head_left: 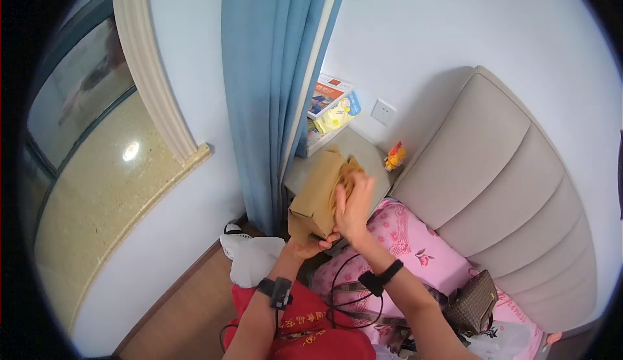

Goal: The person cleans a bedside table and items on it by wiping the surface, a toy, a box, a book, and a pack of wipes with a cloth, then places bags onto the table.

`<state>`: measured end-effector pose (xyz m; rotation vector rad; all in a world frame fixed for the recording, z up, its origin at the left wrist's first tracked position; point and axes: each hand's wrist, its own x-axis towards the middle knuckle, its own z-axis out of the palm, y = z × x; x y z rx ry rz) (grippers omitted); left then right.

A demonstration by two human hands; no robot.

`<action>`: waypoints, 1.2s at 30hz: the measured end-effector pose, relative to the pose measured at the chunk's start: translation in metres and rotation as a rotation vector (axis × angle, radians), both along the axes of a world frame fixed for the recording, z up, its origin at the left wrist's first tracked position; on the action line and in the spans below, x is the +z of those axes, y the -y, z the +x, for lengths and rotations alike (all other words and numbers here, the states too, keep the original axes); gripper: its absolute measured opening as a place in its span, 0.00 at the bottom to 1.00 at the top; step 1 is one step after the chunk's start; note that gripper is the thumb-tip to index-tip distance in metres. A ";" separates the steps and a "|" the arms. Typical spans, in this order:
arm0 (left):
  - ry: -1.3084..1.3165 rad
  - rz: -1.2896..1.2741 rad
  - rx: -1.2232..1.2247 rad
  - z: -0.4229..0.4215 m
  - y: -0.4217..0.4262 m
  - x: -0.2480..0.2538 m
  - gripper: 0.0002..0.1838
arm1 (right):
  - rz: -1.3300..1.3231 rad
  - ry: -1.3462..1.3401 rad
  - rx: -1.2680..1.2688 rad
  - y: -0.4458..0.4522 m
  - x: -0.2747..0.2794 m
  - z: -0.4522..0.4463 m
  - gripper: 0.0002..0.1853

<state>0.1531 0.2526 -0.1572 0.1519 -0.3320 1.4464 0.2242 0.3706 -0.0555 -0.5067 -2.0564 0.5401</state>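
Holding the cardboard box (316, 190) tilted over the desk (365, 147), gripping its lower end from beneath with the left hand (310, 248); holding the right hand (354, 207) against the brown folds (348, 173) at the open side, hiding those fingers too much to tell pinching from pressing; perhaps risking a slip by pushing hard against such low, one-ended support; possibly tearing the folds by pulling sharply; possibly spilling anything loose onto the pink pillow (422, 246) by tilting further; maybe knocking the toy figure (394, 157) by swinging wide; maybe snagging the black cable (333, 295), looping below the right wrist strap (383, 278), by lifting abruptly.
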 end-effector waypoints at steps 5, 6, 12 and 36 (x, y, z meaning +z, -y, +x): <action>-0.791 -0.376 0.779 0.008 0.004 -0.034 0.29 | 0.101 0.199 0.376 0.050 -0.004 0.038 0.23; -0.971 -0.307 0.898 0.010 0.006 -0.037 0.29 | 0.144 0.212 0.444 0.048 -0.003 0.041 0.23; -0.050 -0.120 0.010 0.007 -0.003 0.002 0.30 | -0.052 -0.063 -0.123 -0.003 0.014 0.004 0.16; -0.237 -0.472 0.491 0.022 -0.021 -0.010 0.24 | 0.301 0.250 0.160 0.038 0.001 0.014 0.19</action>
